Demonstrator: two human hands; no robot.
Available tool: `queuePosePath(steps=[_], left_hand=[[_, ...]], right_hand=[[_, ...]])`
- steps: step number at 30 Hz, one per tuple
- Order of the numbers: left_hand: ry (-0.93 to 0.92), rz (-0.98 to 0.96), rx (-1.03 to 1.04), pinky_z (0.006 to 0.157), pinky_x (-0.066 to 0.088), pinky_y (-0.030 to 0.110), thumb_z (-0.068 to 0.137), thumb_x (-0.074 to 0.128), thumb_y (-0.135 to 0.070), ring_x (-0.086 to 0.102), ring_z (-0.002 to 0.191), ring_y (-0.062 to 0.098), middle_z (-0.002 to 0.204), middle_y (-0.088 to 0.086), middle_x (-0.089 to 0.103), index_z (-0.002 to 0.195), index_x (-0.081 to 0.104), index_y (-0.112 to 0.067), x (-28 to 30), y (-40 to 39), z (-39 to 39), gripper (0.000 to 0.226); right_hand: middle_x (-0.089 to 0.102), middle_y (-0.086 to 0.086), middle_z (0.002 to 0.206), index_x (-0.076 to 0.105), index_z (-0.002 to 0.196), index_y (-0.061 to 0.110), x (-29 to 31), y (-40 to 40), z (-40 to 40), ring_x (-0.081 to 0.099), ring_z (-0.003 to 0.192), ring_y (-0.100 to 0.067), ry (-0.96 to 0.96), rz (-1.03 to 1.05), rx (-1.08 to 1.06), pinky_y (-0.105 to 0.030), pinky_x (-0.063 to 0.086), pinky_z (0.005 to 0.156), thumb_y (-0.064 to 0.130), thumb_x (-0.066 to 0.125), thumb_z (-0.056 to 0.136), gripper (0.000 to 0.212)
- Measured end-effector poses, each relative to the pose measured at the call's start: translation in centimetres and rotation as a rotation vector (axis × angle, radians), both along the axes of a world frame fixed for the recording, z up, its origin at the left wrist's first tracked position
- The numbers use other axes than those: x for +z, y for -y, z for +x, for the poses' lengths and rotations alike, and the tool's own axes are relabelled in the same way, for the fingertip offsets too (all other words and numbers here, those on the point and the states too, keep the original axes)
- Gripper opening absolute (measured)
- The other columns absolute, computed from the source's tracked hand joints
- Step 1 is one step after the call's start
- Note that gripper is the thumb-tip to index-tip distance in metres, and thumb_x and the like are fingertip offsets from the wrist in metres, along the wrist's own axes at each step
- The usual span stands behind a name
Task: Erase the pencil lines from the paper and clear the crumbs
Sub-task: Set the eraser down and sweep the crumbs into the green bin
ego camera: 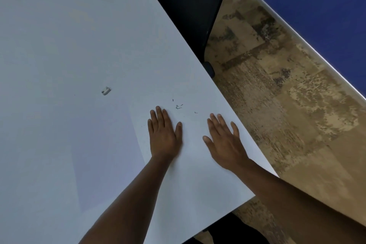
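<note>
A sheet of white paper (107, 154) lies on the white table (59, 25); it is hard to tell from the tabletop and no pencil lines show on it. A small white eraser (106, 91) with dark smudges sits on the table, to the left of both hands. Several dark eraser crumbs (178, 106) are scattered just beyond my fingertips. My left hand (164, 134) lies flat, palm down, fingers straight, right below the crumbs. My right hand (223, 140) also lies flat with fingers spread, close to the table's right edge. Neither hand holds anything.
The table's right edge (227, 109) runs diagonally, with patterned brown floor (287, 105) beyond it. A dark chair (190, 6) stands at the far side of the table. A blue wall (326, 6) rises past a pale skirting.
</note>
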State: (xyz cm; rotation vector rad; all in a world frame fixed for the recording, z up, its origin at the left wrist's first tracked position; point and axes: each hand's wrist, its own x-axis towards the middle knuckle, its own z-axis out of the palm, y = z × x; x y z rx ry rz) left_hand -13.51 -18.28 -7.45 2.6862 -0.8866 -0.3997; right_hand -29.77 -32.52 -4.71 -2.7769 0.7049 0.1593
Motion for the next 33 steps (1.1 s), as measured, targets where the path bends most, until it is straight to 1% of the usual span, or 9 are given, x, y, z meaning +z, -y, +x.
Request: queuePosePath(steps=[5, 10, 13, 16, 19, 23, 28, 31, 33], left_hand=[[-0.016, 0.065, -0.067, 0.127, -0.011, 0.043, 0.108, 0.014, -0.056, -0.019, 0.157, 0.034, 0.172, 0.014, -0.011, 0.164, 0.001, -0.007, 1.0, 4.3, -2.1, 0.075], [-0.015, -0.010, -0.148, 0.127, -0.016, 0.037, 0.109, 0.016, -0.053, -0.028, 0.154, 0.020, 0.169, 0.002, -0.021, 0.164, -0.007, -0.013, 1.8, 5.7, -5.7, 0.072], [0.013, -0.018, 0.039, 0.125, -0.017, 0.038, 0.106, 0.018, -0.056, -0.018, 0.158, 0.027, 0.172, 0.009, -0.010, 0.164, 0.002, -0.008, 1.4, 4.6, -5.1, 0.077], [0.057, 0.032, 0.245, 0.129, 0.000, 0.051, 0.102, 0.019, -0.058, -0.001, 0.159, 0.039, 0.171, 0.023, 0.005, 0.161, 0.014, 0.004, 0.5, 1.4, -2.6, 0.086], [0.009, 0.121, 0.336, 0.128, 0.002, 0.051, 0.097, 0.011, -0.065, -0.002, 0.158, 0.041, 0.170, 0.026, 0.003, 0.160, 0.010, 0.006, 0.1, -0.8, -0.9, 0.095], [0.002, 0.083, 0.159, 0.126, -0.002, 0.050, 0.101, 0.012, -0.060, 0.000, 0.157, 0.047, 0.167, 0.031, 0.004, 0.159, 0.015, 0.009, 0.2, 1.6, -3.0, 0.090], [-0.058, -0.019, -0.081, 0.130, -0.002, 0.042, 0.106, 0.010, -0.054, -0.017, 0.157, 0.025, 0.172, 0.011, -0.009, 0.163, -0.001, -0.007, 1.6, 5.3, -7.3, 0.075], [-0.031, -0.105, -0.086, 0.128, -0.008, 0.036, 0.105, 0.012, -0.056, -0.014, 0.159, 0.024, 0.172, 0.008, -0.007, 0.165, 0.004, -0.008, 2.1, 5.8, -5.7, 0.077], [0.023, -0.106, 0.023, 0.129, -0.001, 0.042, 0.103, 0.012, -0.057, -0.002, 0.160, 0.033, 0.172, 0.017, 0.005, 0.163, 0.014, -0.001, 1.8, 5.6, -2.7, 0.082]], right_hand=[[0.008, -0.005, 0.165, 0.021, 0.156, 0.011, -1.2, 0.7, -4.9, 0.001, 0.153, -0.021, -0.066, -0.084, -0.017, -0.052, 0.013, 0.121, 0.052, 0.021, 0.103, 0.067], [0.011, -0.008, 0.165, 0.020, 0.156, 0.009, -1.0, 0.7, -5.5, 0.004, 0.153, -0.024, -0.057, -0.119, 0.016, -0.051, 0.014, 0.121, 0.051, 0.026, 0.103, 0.068], [0.010, -0.008, 0.165, 0.020, 0.156, 0.008, -0.8, 0.7, -5.6, 0.003, 0.153, -0.023, -0.044, -0.116, 0.022, -0.052, 0.014, 0.120, 0.049, 0.029, 0.103, 0.067], [0.009, -0.007, 0.165, 0.019, 0.156, 0.009, -0.9, 0.7, -5.7, 0.003, 0.153, -0.023, -0.041, -0.106, 0.018, -0.052, 0.015, 0.120, 0.049, 0.027, 0.104, 0.067], [0.010, -0.007, 0.165, 0.019, 0.156, 0.009, -1.0, 0.7, -5.6, 0.003, 0.153, -0.023, -0.040, -0.103, 0.015, -0.053, 0.014, 0.120, 0.049, 0.025, 0.104, 0.066], [0.012, -0.008, 0.164, 0.020, 0.156, 0.008, -0.9, 0.7, -5.7, 0.004, 0.153, -0.024, -0.022, -0.125, 0.014, -0.052, 0.015, 0.120, 0.047, 0.025, 0.104, 0.065], [0.012, -0.009, 0.164, 0.019, 0.156, 0.008, -0.8, 0.6, -5.6, 0.005, 0.153, -0.024, -0.013, -0.146, 0.016, -0.052, 0.015, 0.120, 0.046, 0.027, 0.104, 0.064], [0.011, -0.008, 0.164, 0.018, 0.156, 0.009, -0.8, 0.6, -5.7, 0.004, 0.153, -0.023, -0.017, -0.154, 0.014, -0.051, 0.015, 0.120, 0.046, 0.027, 0.104, 0.064], [0.012, -0.007, 0.164, 0.019, 0.156, 0.009, -0.9, 0.6, -5.7, 0.004, 0.153, -0.023, -0.006, -0.153, 0.008, -0.051, 0.015, 0.120, 0.046, 0.028, 0.104, 0.064]])
